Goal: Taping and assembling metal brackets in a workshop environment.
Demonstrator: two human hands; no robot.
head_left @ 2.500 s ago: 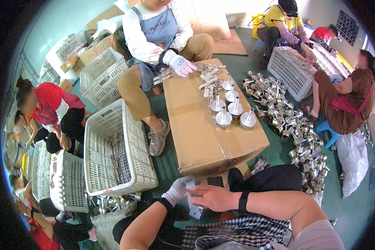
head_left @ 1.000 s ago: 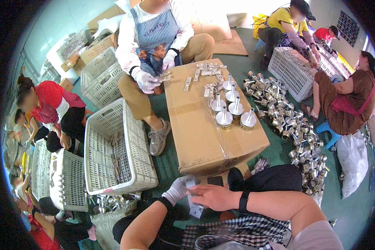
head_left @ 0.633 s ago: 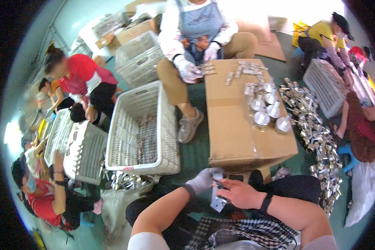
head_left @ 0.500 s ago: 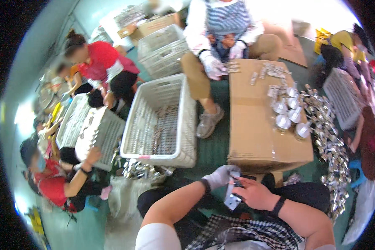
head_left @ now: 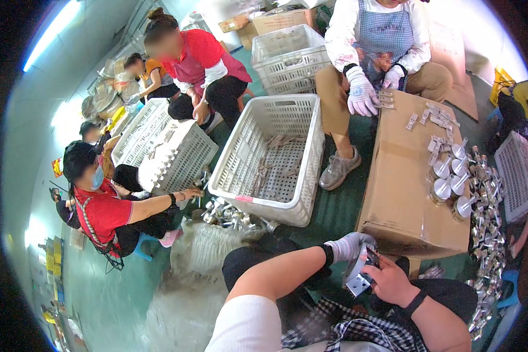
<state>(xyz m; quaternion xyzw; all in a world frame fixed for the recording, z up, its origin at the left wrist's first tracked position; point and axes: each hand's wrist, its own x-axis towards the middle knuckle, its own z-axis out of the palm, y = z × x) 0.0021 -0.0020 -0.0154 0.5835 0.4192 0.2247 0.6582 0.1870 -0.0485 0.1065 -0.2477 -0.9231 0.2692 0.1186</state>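
Hands both gripping metal part (head_left: 358, 280) over lap: gloved left hand (head_left: 349, 246) steadying, bare right hand (head_left: 390, 280) fitting. Finished pieces (head_left: 452, 182) on box (head_left: 405, 193) ahead (few); loose heap (head_left: 487, 234) right remains.

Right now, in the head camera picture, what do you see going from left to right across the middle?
Person in a red shirt → tilted white crate → big white basket → grey shoe → cardboard box → pile of shiny metal parts.
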